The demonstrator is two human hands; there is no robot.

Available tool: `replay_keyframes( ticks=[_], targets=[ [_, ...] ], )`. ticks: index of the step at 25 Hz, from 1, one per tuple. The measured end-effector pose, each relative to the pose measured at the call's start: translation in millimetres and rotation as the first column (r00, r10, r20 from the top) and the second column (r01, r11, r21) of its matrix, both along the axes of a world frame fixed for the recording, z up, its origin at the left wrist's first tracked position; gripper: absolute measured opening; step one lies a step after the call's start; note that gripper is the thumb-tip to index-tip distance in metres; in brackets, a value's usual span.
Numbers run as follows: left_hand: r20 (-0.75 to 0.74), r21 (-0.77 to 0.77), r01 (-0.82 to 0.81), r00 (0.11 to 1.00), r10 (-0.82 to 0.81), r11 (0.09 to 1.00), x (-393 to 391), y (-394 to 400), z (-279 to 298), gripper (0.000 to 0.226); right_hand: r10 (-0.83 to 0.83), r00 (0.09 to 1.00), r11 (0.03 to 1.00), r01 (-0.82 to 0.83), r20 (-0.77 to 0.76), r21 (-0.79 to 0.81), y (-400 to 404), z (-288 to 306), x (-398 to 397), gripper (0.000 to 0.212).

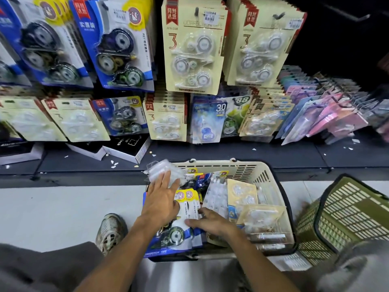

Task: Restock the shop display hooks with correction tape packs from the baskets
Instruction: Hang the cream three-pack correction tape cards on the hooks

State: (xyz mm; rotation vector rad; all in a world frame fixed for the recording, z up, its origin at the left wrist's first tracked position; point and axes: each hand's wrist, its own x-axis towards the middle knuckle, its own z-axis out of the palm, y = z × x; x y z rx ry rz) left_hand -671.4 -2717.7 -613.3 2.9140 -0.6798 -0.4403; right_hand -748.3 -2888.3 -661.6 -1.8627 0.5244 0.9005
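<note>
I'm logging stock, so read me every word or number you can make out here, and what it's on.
"CORRECTION TAPE": blue pack in the cream basket.
"CORRECTION TAPE", faint, and "3": hanging cream pack.
"30": blue and white pack.
"88": green pack.
Chinese brand tags and price stickers: too blurred.

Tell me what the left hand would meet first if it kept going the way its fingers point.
Probably the clear plastic blister packs at the cream basket's far left corner: the left hand's straight fingertips already reach them. Beyond lies the dark shelf base, though depth is hard to judge.
</note>
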Motion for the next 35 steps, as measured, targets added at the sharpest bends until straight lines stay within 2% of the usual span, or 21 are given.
replay_keyframes(
  ticks=[2, 3, 4, 7, 9, 11, 13, 15, 17, 18, 19, 20, 21, 22, 24, 26, 29, 31, 33, 35],
  targets=[
    [-0.009, 0.002, -0.008, 1.0, 0.008, 1.0, 3.3, -0.6, -1.2, 0.079, -0.007, 1.0, 1.0, 0.007, 0.017, -0.006, 6.6, -12.5, -0.9, 0.112],
    [-0.005, 0.004, -0.011, 1.0, 0.011, 1.0, 3.6, -0.4, -1.4, 0.079, -0.017, 0.999, 1.0, 0.017, 0.03, -0.017, 8.3, -18.0, -1.3, 0.113],
    [0.0, 0.0, -0.012, 1.0, 0.012, 1.0, 3.1, -1.0, -0.9, 0.078, -0.039, 0.999, 0.999, 0.04, 0.034, -0.022, 8.8, -21.1, -1.6, 0.11],
    [0.053, -0.072, -0.046, 0.997, 0.05, 0.996, 1.1, -1.2, 2.4, 0.063, -0.128, 0.991, 0.992, 0.129, 0.028, -0.015, 10.6, -20.3, -1.6, 0.079],
    [0.132, -0.226, -0.143, 0.976, 0.176, 0.964, 3.6, 0.6, 7.6, 0.042, -0.173, 0.985, 0.985, 0.173, -0.002, -0.012, 11.8, -19.1, -1.1, 0.07],
    [0.155, -0.359, -0.299, 0.915, 0.372, 0.884, 6.6, 6.4, 13.1, 0.027, -0.241, 0.97, 0.969, 0.243, -0.043, 0.044, 12.5, -16.4, -2.3, 0.065],
    [0.04, -0.355, -0.532, 0.813, 0.581, 0.769, 7.0, 19.7, 13.7, 0.03, -0.296, 0.953, 0.948, 0.3, -0.059, 0.108, 14.8, -10.8, -4.7, 0.053],
    [-0.218, -0.194, -0.733, 0.68, 0.7, 0.652, 4.7, 36.6, 1.2, 0.048, -0.328, 0.94, 0.927, 0.34, -0.096, 0.159, 17.0, -6.8, -7.1, 0.053],
    [-0.562, -0.105, -0.829, 0.505, 0.655, 0.549, 0.8, 45.0, -10.9, 0.06, -0.33, 0.937, 0.917, 0.346, -0.11, 0.199, 23.6, -2.1, -6.6, 0.08],
    [-0.663, -0.107, -0.847, 0.451, 0.598, 0.52, -1.7, 46.1, -13.3, 0.06, -0.333, 0.939, 0.911, 0.344, -0.088, 0.226, 28.5, -5.8, -5.4, 0.101],
    [-0.697, -0.118, -0.844, 0.445, 0.562, 0.523, -2.4, 47.1, -15.9, 0.056, -0.355, 0.933, 0.901, 0.359, -0.062, 0.242, 31.1, -11.9, -3.4, 0.118],
    [-0.7, -0.131, -0.831, 0.463, 0.543, 0.541, -2.1, 48.1, -17.5, 0.047, -0.374, 0.926, 0.891, 0.373, -0.047, 0.257, 31.4, -17.6, -0.4, 0.126],
    [-0.697, -0.142, -0.819, 0.482, 0.532, 0.556, -2.4, 49.0, -18.0, 0.038, -0.384, 0.922, 0.883, 0.38, -0.042, 0.275, 32.7, -15.4, 0.0, 0.124],
    [-0.699, -0.147, -0.812, 0.49, 0.521, 0.565, -3.8, 49.7, -17.7, 0.033, -0.387, 0.921, 0.877, 0.382, -0.042, 0.291, 35.3, -7.9, -1.2, 0.111],
    [-0.71, -0.141, -0.79, 0.501, 0.495, 0.597, -5.6, 53.5, -21.5, 0.038, -0.416, 0.909, 0.86, 0.406, -0.037, 0.311, 38.5, -2.0, -3.9, 0.076],
    [-0.717, -0.132, -0.78, 0.501, 0.484, 0.612, -6.1, 54.1, -23.3, 0.047, -0.443, 0.896, 0.844, 0.429, -0.032, 0.322, 39.5, 1.3, -5.5, 0.063],
    [-0.688, -0.128, -0.775, 0.518, 0.508, 0.618, -2.0, 49.2, -11.9, 0.045, -0.48, 0.877, 0.818, 0.452, -0.012, 0.356, 36.2, 10.1, -3.2, 0.064],
    [-0.637, -0.11, -0.734, 0.57, 0.519, 0.67, 0.7, 44.4, 1.1, 0.045, -0.478, 0.878, 0.818, 0.435, 0.022, 0.376, 27.3, 26.6, -4.5, 0.06],
    [-0.579, -0.087, -0.678, 0.63, 0.517, 0.73, 3.0, 39.0, 10.5, 0.054, -0.483, 0.875, 0.821, 0.438, 0.036, 0.368, 13.2, 38.1, -7.8, 0.063],
    [-0.595, -0.093, -0.652, 0.643, 0.483, 0.753, 4.4, 33.3, 18.5, 0.068, -0.497, 0.866, 0.821, 0.448, 0.058, 0.354, -1.9, 49.4, -12.5, 0.072]
  ],
)
